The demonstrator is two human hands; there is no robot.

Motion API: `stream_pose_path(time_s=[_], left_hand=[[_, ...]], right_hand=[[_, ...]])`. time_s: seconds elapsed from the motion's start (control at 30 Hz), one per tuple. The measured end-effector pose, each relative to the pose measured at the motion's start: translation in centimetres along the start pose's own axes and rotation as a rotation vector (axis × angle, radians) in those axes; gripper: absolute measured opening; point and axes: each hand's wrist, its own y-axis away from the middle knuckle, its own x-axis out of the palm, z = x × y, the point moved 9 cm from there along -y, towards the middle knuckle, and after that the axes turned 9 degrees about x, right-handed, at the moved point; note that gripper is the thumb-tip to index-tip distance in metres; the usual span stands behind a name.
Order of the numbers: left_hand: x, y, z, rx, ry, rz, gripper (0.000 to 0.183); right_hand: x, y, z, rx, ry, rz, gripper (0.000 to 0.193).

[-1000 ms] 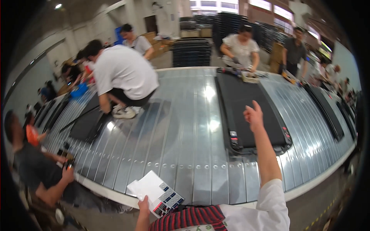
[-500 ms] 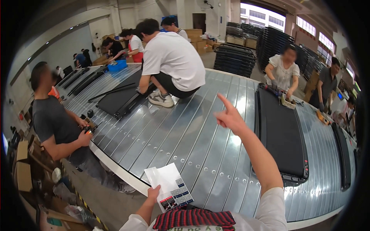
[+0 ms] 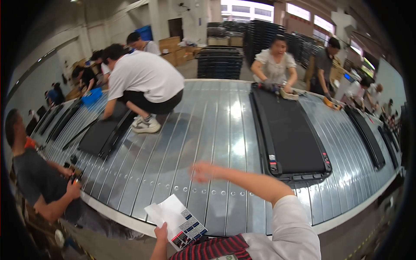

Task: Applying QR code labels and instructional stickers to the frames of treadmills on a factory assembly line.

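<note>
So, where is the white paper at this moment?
In the head view, the white paper is low and left of centre, held in the left hand, next to the red-and-black striped cloth.

The right hand (image 3: 201,172) is blurry, so its fingers are hard to tell apart. The left hand (image 3: 161,232) has some fingers hidden under the paper (image 3: 168,214), and the bottom edge cuts off its arm. The paper's little marks are too small to read. The striped cloth (image 3: 212,248) is cut off too. The far people (image 3: 373,92) on the right look tiny and fuzzy.
</note>
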Motion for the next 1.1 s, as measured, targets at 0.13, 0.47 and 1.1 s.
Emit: stream_pose_path(time_s=[0.13,0.47,1.1], left_hand=[[2.0,-0.2,0.5,-0.028,0.036,0.056,0.036],[0.5,-2.5,1.0,0.007,-0.111,0.041,0.035],[-2.1,-5.7,1.9,-0.011,-0.117,0.028,0.033]], right_hand=[[7.2,9.6,-14.1,0.461,-0.232,0.121,0.025],[14.2,25.9,-26.9,0.813,-1.299,-0.472,0.02],[18.3,20.0,-23.5,0.593,-1.77,-0.314,0.023]])
